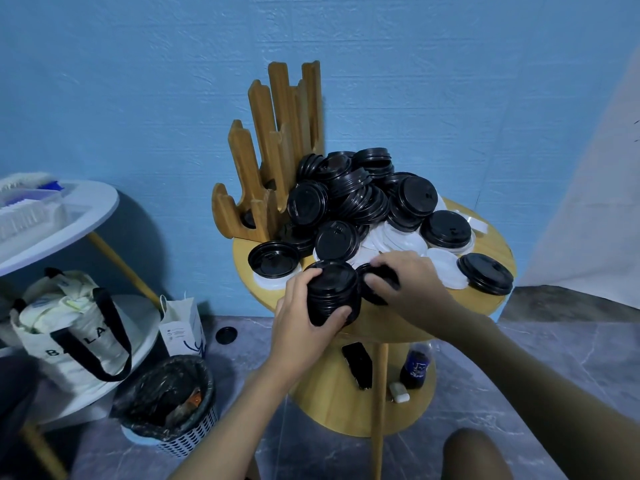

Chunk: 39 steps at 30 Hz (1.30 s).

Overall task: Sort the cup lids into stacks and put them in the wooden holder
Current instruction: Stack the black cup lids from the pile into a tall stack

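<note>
A heap of black cup lids (360,192) lies over white lids (401,242) on a round wooden table (491,237). The wooden holder (266,161) with tall slats stands at the table's back left; a black lid shows low inside it. My left hand (304,313) grips a stack of black lids (334,292) at the table's near edge. Right beside it, my right hand (408,282) closes on a black lid (375,282), which it partly hides. Single black lids lie at the left (273,263) and right (486,273) of the heap.
One black lid (226,335) lies on the floor. A lined waste bin (169,400), a paper bag (183,329) and a tote bag (72,327) stand left of the table. A white table (86,216) is further left. A bottle (415,365) and phone (358,363) rest on the lower shelf.
</note>
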Each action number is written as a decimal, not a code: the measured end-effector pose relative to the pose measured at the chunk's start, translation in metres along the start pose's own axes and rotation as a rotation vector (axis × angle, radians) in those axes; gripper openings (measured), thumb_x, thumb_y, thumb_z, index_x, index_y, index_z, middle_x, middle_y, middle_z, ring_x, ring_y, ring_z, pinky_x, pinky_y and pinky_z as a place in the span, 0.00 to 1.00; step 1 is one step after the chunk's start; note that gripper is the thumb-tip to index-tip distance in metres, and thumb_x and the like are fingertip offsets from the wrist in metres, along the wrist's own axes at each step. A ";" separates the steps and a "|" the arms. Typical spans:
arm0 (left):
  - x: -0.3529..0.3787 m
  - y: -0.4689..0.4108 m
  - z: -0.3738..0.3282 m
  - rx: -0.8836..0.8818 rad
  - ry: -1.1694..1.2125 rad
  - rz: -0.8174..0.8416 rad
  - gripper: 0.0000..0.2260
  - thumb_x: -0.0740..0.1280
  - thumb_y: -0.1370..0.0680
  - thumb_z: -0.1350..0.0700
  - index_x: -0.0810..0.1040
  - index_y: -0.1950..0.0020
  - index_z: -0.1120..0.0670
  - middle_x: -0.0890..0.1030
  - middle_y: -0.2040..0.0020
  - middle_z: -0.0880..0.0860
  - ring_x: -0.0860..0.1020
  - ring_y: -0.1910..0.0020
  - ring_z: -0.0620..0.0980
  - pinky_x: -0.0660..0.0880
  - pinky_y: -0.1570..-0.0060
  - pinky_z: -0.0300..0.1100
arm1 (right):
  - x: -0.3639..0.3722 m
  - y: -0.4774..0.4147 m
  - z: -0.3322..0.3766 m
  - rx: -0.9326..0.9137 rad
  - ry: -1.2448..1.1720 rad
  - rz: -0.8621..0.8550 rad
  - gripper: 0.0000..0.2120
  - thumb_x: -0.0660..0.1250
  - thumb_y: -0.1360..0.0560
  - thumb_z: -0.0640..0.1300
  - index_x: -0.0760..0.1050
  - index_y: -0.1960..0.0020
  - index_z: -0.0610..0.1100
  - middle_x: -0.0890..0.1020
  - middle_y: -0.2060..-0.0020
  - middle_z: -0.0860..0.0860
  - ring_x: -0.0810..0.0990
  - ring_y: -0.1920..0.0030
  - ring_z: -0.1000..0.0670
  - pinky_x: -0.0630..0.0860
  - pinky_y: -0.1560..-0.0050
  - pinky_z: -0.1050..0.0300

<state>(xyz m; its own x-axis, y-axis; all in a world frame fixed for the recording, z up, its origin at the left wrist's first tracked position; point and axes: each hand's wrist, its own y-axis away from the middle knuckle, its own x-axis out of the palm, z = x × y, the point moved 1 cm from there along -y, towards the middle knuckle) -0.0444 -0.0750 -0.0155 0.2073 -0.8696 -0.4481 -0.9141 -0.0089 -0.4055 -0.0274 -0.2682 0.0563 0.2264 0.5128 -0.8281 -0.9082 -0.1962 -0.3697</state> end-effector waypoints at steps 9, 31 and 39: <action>0.000 0.001 0.001 -0.025 0.006 -0.006 0.30 0.69 0.32 0.35 0.63 0.32 0.34 0.70 0.34 0.37 0.69 0.37 0.47 0.72 0.38 0.50 | 0.003 0.017 -0.018 0.008 0.146 0.017 0.04 0.65 0.24 0.44 0.76 0.57 0.52 0.77 0.57 0.59 0.71 0.51 0.52 0.56 0.51 0.55; 0.002 0.001 0.000 -0.015 0.012 -0.017 0.31 0.67 0.33 0.34 0.62 0.32 0.34 0.71 0.33 0.41 0.70 0.36 0.50 0.73 0.38 0.51 | 0.009 0.035 -0.031 0.195 0.064 -0.086 0.13 0.67 0.25 0.54 0.78 0.45 0.49 0.75 0.49 0.53 0.71 0.47 0.50 0.68 0.50 0.55; 0.000 0.001 0.000 -0.013 0.015 -0.012 0.30 0.68 0.32 0.34 0.62 0.32 0.34 0.71 0.34 0.42 0.71 0.36 0.51 0.73 0.38 0.56 | 0.017 0.031 -0.026 0.147 0.087 -0.065 0.19 0.72 0.33 0.60 0.66 0.52 0.54 0.70 0.53 0.56 0.67 0.53 0.51 0.61 0.53 0.56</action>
<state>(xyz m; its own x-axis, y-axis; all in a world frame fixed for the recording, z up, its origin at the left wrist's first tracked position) -0.0450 -0.0753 -0.0163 0.2135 -0.8767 -0.4311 -0.9160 -0.0263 -0.4002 -0.0424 -0.2873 0.0196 0.3098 0.4447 -0.8404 -0.9310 -0.0374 -0.3631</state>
